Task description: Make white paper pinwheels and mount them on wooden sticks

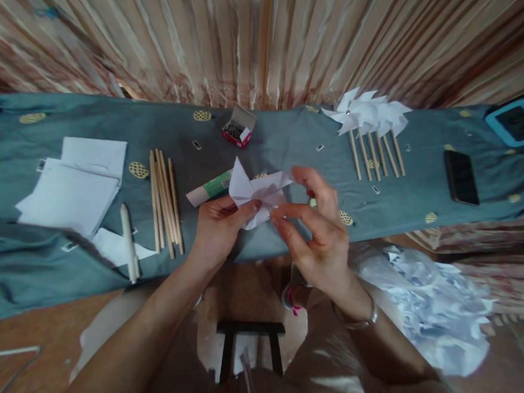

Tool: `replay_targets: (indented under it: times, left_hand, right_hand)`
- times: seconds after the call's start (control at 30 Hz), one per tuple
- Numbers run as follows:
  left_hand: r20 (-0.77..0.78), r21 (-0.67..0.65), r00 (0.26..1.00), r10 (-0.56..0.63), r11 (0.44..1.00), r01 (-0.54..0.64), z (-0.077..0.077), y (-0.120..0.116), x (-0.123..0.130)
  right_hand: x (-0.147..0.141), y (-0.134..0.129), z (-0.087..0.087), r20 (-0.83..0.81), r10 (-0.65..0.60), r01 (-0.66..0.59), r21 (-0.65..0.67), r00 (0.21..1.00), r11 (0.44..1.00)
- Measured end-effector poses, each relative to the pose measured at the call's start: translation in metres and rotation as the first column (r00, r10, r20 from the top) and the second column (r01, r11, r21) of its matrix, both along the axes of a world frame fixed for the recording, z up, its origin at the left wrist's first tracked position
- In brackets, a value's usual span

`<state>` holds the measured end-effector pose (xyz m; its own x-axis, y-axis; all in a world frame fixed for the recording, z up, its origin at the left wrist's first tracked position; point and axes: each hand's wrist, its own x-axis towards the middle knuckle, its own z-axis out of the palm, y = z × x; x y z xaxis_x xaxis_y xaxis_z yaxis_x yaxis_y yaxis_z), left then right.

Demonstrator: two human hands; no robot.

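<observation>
A white paper pinwheel [262,190] is held above the near edge of the table, its blades partly folded in and one point sticking up. My left hand [217,226] grips it from the left, thumb pressed on its middle. On the right side, my right hand [320,230] pinches a lower blade between thumb and a finger, while its index finger is bent near the upper right tip. Just behind my left hand lies a green and white tube [213,187], partly covered by the paper. A small red box [239,126] of small metal pieces stands open beyond the pinwheel.
Wooden sticks [165,202] and white paper sheets [76,192] lie left, near a white pen-like tool [128,241]. Several finished pinwheels [370,114] on sticks, a phone [461,177] and a blue-framed device [521,122] lie right. A bag of paper pieces [433,310] sits below.
</observation>
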<state>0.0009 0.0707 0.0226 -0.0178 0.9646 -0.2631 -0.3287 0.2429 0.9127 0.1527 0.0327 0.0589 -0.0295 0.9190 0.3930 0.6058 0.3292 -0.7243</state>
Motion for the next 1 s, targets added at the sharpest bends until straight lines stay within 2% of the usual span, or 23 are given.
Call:
replay_targets:
  times: [0.2,0.37,0.6,1.0]
  left_hand:
    - [0.016,-0.033,0.999,-0.037,0.999,0.038,-0.003,-0.003,0.001]
    - [-0.007,-0.037,1.000,-0.028,0.999,0.027,-0.001,-0.004,0.001]
    - [-0.019,-0.052,0.999,-0.030,0.998,0.029,0.001,-0.004,0.000]
    - [-0.008,-0.031,0.999,-0.033,0.999,0.033,0.001,-0.005,-0.001]
  right_hand:
    - [0.001,0.008,-0.015,-0.088,0.004,-0.012,-0.092,0.996,0.996]
    - [0.001,0.013,-0.020,-0.168,0.012,-0.038,-0.150,0.986,0.988]
    - [0.000,0.017,-0.023,-0.226,0.013,-0.054,-0.176,0.974,0.983]
    - [0.000,0.016,-0.023,-0.234,0.033,-0.074,-0.167,0.972,0.983]
